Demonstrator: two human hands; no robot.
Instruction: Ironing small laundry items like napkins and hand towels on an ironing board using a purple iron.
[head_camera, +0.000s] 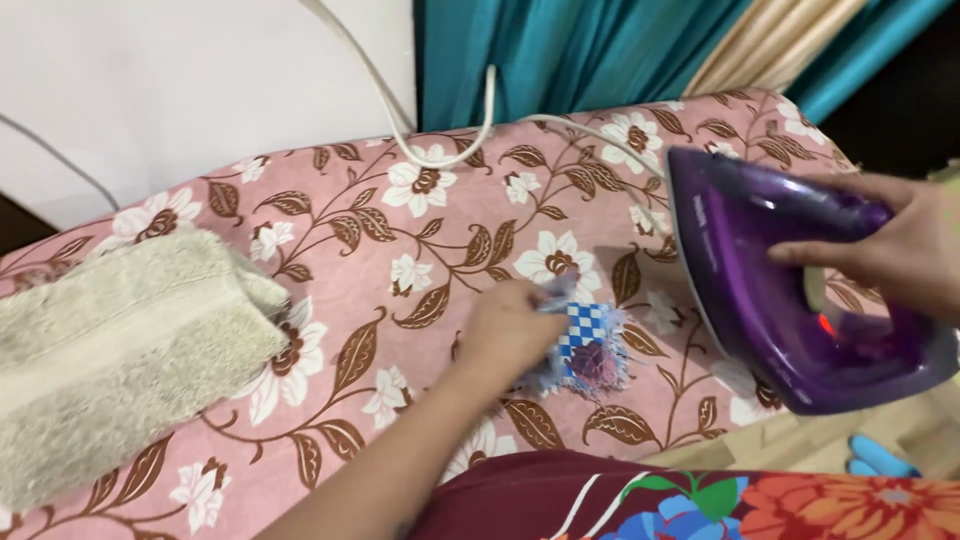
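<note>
Two hands at work on the flowered ironing board (400, 200): the left hand (505, 330) lies fingers-down on a small checked cloth scrap (590, 345) near the board's front edge, pinning its left side, while the right hand (900, 255) is closed around the handle of a purple iron (760, 290), tilted up just right of the scrap. Best, I'd judge, to keep those fingers clear of the hot plate and the frayed scrap flat. Folded towel (120, 350) rests at the left end.

Left hand (505, 330) presses flat, fingers down; right hand (905, 250) grips, raised.
</note>
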